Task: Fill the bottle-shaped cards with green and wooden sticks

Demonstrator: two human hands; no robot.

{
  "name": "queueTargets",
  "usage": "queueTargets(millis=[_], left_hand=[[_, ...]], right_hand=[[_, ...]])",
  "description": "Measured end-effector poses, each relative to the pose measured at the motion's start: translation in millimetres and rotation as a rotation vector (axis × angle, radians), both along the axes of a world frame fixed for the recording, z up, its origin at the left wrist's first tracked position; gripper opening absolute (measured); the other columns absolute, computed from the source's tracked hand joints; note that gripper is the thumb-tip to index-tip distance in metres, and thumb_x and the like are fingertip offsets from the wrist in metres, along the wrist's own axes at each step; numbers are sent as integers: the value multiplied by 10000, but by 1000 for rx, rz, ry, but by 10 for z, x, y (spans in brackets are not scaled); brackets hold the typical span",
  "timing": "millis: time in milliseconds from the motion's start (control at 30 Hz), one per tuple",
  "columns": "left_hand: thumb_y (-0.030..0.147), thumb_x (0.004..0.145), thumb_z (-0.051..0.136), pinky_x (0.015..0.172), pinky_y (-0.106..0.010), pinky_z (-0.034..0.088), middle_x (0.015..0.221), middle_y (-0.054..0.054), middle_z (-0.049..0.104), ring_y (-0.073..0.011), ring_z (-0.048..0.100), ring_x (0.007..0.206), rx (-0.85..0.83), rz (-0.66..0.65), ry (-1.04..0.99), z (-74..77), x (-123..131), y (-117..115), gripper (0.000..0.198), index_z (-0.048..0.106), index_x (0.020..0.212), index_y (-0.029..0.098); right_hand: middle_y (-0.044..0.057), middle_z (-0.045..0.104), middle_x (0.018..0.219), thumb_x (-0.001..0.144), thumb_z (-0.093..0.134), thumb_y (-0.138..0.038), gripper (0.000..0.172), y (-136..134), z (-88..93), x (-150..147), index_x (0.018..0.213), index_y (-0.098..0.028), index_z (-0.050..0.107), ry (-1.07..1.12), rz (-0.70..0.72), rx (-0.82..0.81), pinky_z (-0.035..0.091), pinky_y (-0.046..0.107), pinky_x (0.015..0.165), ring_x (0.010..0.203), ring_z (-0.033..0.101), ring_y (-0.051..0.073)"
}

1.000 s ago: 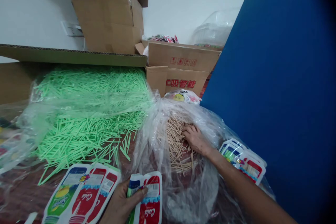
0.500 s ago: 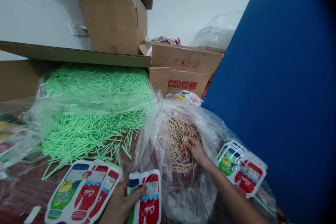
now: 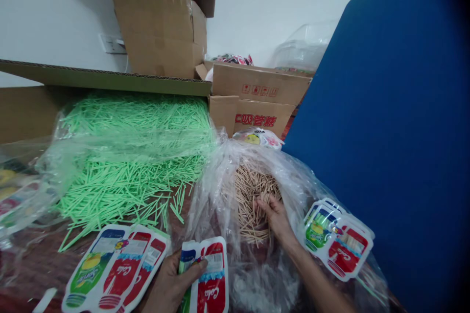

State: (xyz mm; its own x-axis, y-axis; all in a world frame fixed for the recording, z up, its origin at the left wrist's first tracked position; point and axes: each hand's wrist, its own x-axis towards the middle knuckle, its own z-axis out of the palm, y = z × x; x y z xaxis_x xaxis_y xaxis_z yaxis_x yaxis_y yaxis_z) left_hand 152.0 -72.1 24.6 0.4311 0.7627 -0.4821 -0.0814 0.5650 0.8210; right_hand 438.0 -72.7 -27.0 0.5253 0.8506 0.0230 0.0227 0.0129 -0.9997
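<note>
My left hand (image 3: 179, 279) is closed on a flat printed pouch (image 3: 211, 274), its thumb pressed across the front; the pouch has a red Cola bottle and a green bottle shape. My right hand (image 3: 275, 217) reaches into a heap of thin brown sticks (image 3: 253, 181) lying in an opened clear plastic bag (image 3: 216, 190). Its thumb and fingers are bent around a few of the sticks, whose lower ends I cannot see. Left of my left hand lies a stack of similar pouches (image 3: 117, 269). More pouches, filled with sticks (image 3: 340, 239), lie by my right forearm.
A large pile of light green sticks (image 3: 139, 171) spills from a plastic-lined carton (image 3: 110, 78) at the left. Behind the brown sticks stands a carton with red print (image 3: 260, 98). A blue panel (image 3: 378, 132) rises along the right side.
My right hand has shifted slightly down and right among the brown sticks, and its fingers have changed their grip. My left hand still holds the pouch, moved slightly right.
</note>
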Motion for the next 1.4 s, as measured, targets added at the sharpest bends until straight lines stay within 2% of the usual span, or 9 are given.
queueTargets(millis=[167,267,333,533,633,800,933,1133,1400], left_hand=[[355,556,843,622,-348,552,658,-42,744,-257,697,608,-19,42,-8,60,25,-36,342,689,780,147],[358,541,849,609,-342,554,640,-44,743,-254,696,594,-31,49,-7,70,26,-45,350,692,774,148],[363,554,844,605,-339,556,647,-54,746,-252,697,594,-33,45,-4,67,23,-45,353,692,785,144],[372,604,822,600,-321,552,715,-71,759,-234,695,598,-24,-12,-12,83,28,-68,340,689,816,141],[374,638,800,605,-319,549,728,-67,758,-233,695,613,10,-41,-10,105,31,-83,321,684,830,145],[346,656,793,578,-283,527,683,-54,745,-202,675,582,31,-78,-18,108,68,-77,271,667,774,137],[333,665,792,584,-278,526,684,-42,743,-191,671,581,12,-82,-50,101,131,-78,250,670,770,142],[336,659,796,591,-270,520,695,-46,744,-193,670,596,3,-86,-40,111,163,-106,255,671,761,139],[318,706,765,563,-241,485,663,-51,726,-171,639,566,60,-198,-65,104,173,-139,218,674,722,121]], right_hand=[[17,705,752,719,678,-490,391,-89,-5,-141,977,-199,631,-35,-9,-43,442,322,737,736,614,217],[28,701,764,744,654,-490,352,-123,32,-177,935,-196,632,5,-21,12,439,311,718,738,607,212],[33,705,813,770,630,-487,317,-149,45,-199,919,-207,630,-26,-18,46,439,313,761,786,607,212],[37,713,871,773,601,-530,340,-201,-101,-248,857,-206,661,-113,59,-57,443,346,841,865,617,229],[41,719,847,766,619,-519,340,-183,-113,-233,863,-196,659,-47,20,-35,460,348,815,829,627,221],[34,718,742,668,743,-463,375,-121,118,-191,893,-186,626,299,-13,24,506,336,671,681,654,208],[28,712,695,593,812,-395,389,-91,319,-197,840,-170,615,504,-2,31,523,315,611,646,678,207],[44,724,718,618,815,-299,319,-75,446,-220,822,-152,619,608,23,34,561,317,608,677,703,214],[58,738,775,684,782,-244,244,-133,576,-325,848,-148,629,694,45,84,591,339,680,740,717,220]])
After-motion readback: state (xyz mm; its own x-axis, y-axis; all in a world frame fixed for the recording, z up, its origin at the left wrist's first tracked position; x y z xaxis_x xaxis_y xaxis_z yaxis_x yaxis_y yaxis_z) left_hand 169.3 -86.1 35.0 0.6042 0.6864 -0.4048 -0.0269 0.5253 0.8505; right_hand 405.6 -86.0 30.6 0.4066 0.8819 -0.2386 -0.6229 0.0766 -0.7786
